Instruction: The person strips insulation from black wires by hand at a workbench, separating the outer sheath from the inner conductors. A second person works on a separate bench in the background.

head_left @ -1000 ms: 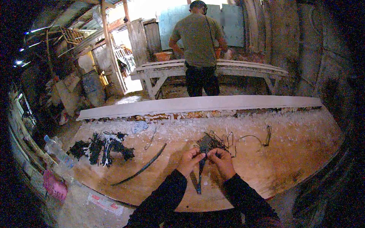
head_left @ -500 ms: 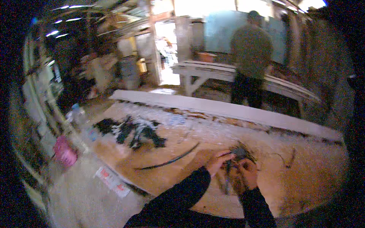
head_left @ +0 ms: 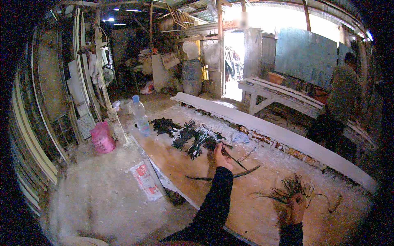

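My left hand (head_left: 222, 157) reaches to the near right end of a pile of dark and whitish strip bundles (head_left: 193, 137). Its fingers are closed at the edge of a dark strip bundle (head_left: 210, 142); the exact grip is partly hidden. A thin dark strip slants from beside this hand toward a long curved dark strip (head_left: 242, 174) on the board. Farther right, my right hand (head_left: 296, 208) is closed at the base of a bunch of thin dark strands (head_left: 294, 187), which fan out beyond the fingers.
The whitish-brown work table (head_left: 250, 205) has a raised pale board (head_left: 279, 141) along its far side. A plastic bottle (head_left: 140, 116) stands at its left end. On the floor are a pink sack (head_left: 102, 137) and a printed sheet (head_left: 146, 181). A person (head_left: 342, 94) stands by a far bench (head_left: 283, 98).
My hands, together at a dark bundle before, are now apart. The left has gone to the pile; the right is at the loose strands. The view has turned left.
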The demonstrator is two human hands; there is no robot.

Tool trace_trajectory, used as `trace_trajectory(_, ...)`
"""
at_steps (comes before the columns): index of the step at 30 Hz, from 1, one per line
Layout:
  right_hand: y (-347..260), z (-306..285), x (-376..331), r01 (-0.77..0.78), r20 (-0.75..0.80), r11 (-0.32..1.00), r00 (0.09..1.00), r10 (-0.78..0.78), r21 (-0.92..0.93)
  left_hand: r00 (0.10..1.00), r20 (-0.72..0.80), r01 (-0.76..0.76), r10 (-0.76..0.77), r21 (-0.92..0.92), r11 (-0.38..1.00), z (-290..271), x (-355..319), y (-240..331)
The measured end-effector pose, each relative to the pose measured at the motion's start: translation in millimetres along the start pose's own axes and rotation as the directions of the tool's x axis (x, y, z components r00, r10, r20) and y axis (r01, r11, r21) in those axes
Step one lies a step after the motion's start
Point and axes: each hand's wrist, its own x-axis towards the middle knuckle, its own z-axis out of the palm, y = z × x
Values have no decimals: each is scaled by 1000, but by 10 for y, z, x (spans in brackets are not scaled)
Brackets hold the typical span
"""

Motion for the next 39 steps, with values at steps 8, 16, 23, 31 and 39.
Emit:
trace_trajectory(8, -5, 150, -73, 11, 73, 973, 997, -29, 232, 849, 289, 341, -441, 337, 878, 579, -690, -362)
trace_trajectory(16, -130, 112, -71, -17, 201, 973, 979, -31, 230, 511, 553, 171, -658, 685, 708, 661, -1160, -533)
trace_trajectory(23, -26, 129, -2, 176, 256, 974, 957, -136, -140, 618, 455, 269, -641, 643, 717, 747, -1222, -400)
trace_trajectory(31, -64, 121, 19, 99, 47, 980, 995, -92, -175, 444, 502, -92, -742, 849, 520, 848, -1406, -315)
trace_trajectory(39, -346, 153, -103, -61, 56, 934, 997, 45, 351, 268, 610, -112, -746, 788, 605, 656, -1551, -731)
